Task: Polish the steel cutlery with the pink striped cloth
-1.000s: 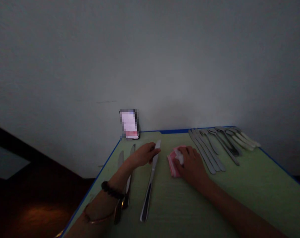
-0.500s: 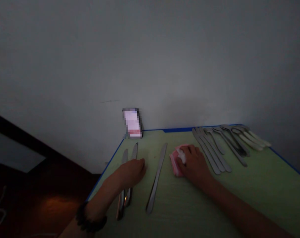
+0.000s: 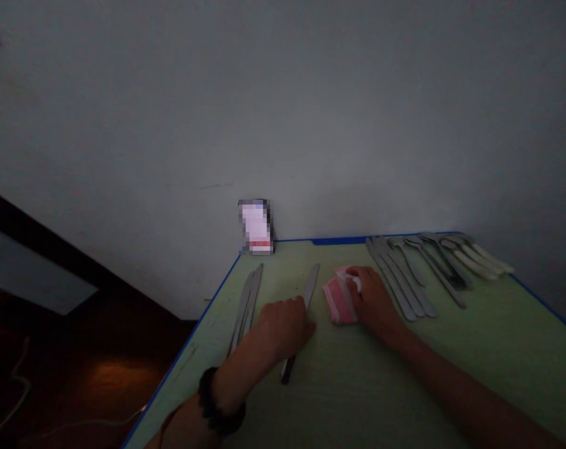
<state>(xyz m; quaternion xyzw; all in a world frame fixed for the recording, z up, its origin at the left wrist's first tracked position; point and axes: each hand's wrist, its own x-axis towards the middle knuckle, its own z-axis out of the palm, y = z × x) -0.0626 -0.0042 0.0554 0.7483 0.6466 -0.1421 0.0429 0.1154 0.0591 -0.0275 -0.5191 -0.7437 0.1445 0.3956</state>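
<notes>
My left hand (image 3: 285, 329), with a dark beaded bracelet on the wrist, is closed over the middle of a metal table knife (image 3: 311, 284). The blade sticks out beyond my fingers and the dark-looking handle end shows below them. Two more table knives (image 3: 245, 305) lie side by side to the left, their handles partly behind my left forearm. On the right, my right hand (image 3: 372, 305) grips a folded pink and white cloth (image 3: 341, 302) that rests on the table; some of its fingertips are hidden in the folds.
Several knives, spoons and forks (image 3: 399, 284) lie in a row along the far right of the green table (image 3: 357, 386), with pale-handled cutlery (image 3: 479, 260) at the end. A lit phone (image 3: 257, 227) leans against the grey wall (image 3: 334, 125). A cable (image 3: 100, 424) trails on the dark floor.
My left hand has moved right, from above the two left knives onto the single knife, and closed on it. My right hand stays at the cloth, more of which now shows. The view has shifted slightly.
</notes>
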